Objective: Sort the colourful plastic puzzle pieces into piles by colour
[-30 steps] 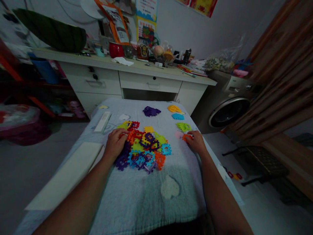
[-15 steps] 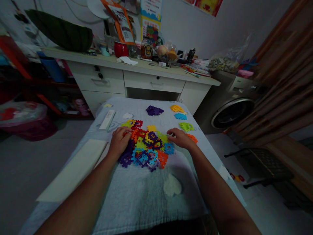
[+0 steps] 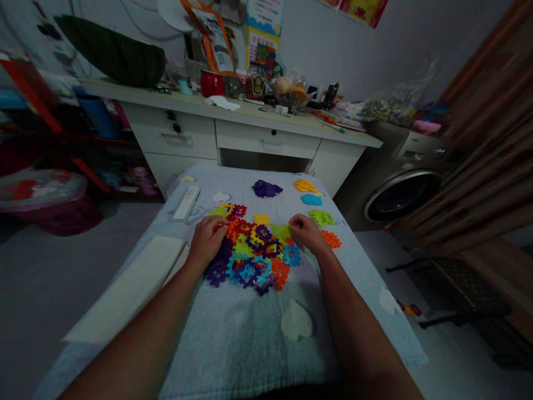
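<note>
a home room: cluttered desk [image 3: 233, 114] with drawers, washing machine [image 3: 400, 189], curtain [image 3: 491, 139], wall posters [image 3: 262, 22].

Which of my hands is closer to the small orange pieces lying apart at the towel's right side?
Right. The right hand sits at the right edge of the mixed pile, just left of the orange pieces; the left hand is on the pile's far left side.

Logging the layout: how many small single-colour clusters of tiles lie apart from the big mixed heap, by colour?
Purple cluster: 1
Yellow cluster: 1
Blue cluster: 1
Green cluster: 1
Orange cluster: 1
Total: 5
</note>
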### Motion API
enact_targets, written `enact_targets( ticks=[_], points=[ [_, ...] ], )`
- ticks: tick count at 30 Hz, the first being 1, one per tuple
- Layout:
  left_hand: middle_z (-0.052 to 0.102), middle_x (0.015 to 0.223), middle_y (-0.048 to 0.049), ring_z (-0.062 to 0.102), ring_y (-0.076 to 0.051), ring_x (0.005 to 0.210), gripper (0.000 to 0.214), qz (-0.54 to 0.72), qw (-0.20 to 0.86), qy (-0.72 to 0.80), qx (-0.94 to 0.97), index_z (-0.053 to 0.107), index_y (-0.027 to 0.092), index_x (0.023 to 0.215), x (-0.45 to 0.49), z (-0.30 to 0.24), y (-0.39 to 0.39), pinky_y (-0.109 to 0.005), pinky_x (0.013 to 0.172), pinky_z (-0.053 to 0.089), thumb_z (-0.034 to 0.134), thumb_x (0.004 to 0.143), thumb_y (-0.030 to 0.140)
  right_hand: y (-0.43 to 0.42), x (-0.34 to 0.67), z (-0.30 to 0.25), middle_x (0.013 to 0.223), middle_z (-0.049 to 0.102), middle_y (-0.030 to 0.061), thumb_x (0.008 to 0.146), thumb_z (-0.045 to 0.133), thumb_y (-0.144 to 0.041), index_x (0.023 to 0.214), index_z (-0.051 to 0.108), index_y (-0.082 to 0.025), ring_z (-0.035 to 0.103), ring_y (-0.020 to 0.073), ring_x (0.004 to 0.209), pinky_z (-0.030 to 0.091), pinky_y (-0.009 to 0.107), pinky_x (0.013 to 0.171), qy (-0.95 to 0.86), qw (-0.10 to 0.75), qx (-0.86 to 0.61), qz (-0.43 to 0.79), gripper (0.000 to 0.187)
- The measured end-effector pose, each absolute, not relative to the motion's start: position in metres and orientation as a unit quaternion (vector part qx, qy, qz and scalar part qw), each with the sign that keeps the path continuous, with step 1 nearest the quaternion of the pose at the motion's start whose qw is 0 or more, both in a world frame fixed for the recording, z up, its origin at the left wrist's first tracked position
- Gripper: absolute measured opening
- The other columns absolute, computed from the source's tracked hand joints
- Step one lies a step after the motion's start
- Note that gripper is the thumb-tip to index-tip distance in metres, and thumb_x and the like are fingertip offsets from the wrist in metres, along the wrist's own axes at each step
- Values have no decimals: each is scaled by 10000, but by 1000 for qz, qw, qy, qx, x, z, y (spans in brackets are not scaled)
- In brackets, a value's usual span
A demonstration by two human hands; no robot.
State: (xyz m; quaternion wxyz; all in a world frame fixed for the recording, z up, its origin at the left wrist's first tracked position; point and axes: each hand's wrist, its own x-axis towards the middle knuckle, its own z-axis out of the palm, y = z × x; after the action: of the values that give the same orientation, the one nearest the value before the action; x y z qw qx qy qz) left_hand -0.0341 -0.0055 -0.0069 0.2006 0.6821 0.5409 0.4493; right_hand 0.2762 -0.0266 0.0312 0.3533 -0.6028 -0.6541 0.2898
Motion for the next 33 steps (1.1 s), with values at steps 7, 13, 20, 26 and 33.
enact_targets(
  ticks=[7,13,20,26,33],
  points=[
    [660,1048,-61,588,-253,1075,245,446,203,545,680,680,226,865,-34,-5,-7,-441,1038,401,494,783,363,-25,282,20,747,518,15,711,511,-187,779,534,-207,489,175,728,422,294,699,-636,411,-642,119,74],
    [656,1052,-63,585,-255,1083,244,445,207,541,682,675,226,871,-34,-4,-8,-439,1044,398,492,787,364,-29,281,12,953,559,79,652,495,-96,875,578,-191,535,207,885,450,336,843,-700,340,-620,98,256],
    [654,1049,-62,587,-253,1074,244,449,205,538,683,676,221,877,-34,-6,-7,-430,1034,405,494,795,362,-29,286,10,1321,553,139,658,536,-88,1277,530,-130,479,277,1163,340,431,1044,-726,244,-635,104,620],
    [655,1064,-60,580,-254,1083,248,443,209,542,683,680,222,883,-35,-7,-6,-426,1041,397,496,791,359,-24,290,4,1303,590,113,700,514,-69,1309,549,-149,499,242,1137,345,403,1038,-731,219,-635,120,616],
    [653,1070,-69,580,-258,1090,277,437,210,540,688,689,210,906,-36,-11,-4,-431,1035,400,494,805,379,-17,314,10,1173,613,129,776,627,-240,1142,621,-161,513,272,1110,367,424,1002,-660,336,-672,-6,375]
  ],
)
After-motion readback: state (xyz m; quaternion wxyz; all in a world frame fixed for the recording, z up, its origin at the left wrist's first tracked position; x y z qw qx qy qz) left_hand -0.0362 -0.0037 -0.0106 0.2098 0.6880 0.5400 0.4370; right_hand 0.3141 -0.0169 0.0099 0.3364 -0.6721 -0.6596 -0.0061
